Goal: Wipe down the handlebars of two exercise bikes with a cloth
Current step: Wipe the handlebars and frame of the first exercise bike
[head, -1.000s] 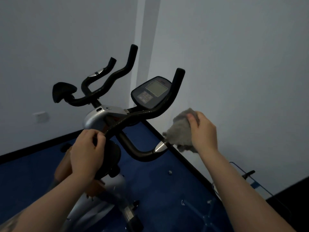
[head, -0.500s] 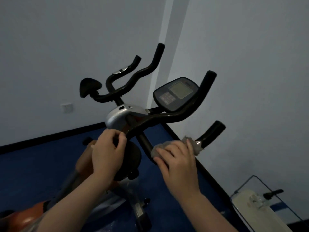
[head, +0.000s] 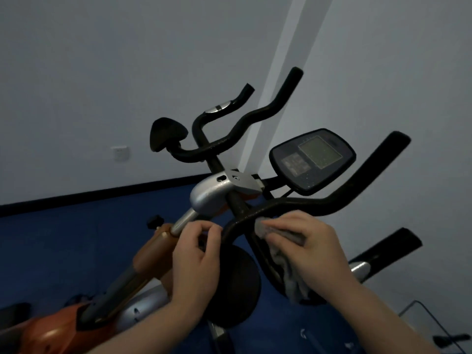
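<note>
An exercise bike with black handlebars (head: 352, 190) fills the middle of the view. My right hand (head: 314, 249) presses a grey cloth (head: 288, 274) around the lower inner bar, near where the bars meet the stem. The cloth hangs down below my fingers. My left hand (head: 196, 259) grips the left end of the near handlebar beside the silver stem (head: 209, 198). A second pair of black handlebars (head: 245, 118) rises behind, further from me. The grey console (head: 311, 159) sits between the bars.
The bike's orange frame (head: 150, 251) runs down to the lower left over a blue floor (head: 63, 238). Grey walls meet in a corner behind the bike. A black round knob (head: 232, 287) sits under my left hand. A wire-framed object (head: 439, 325) stands at the lower right.
My right hand has slid the cloth from the outer silver grip inward along the lower bar toward the stem. My left hand keeps its hold. The view has shifted left and closer.
</note>
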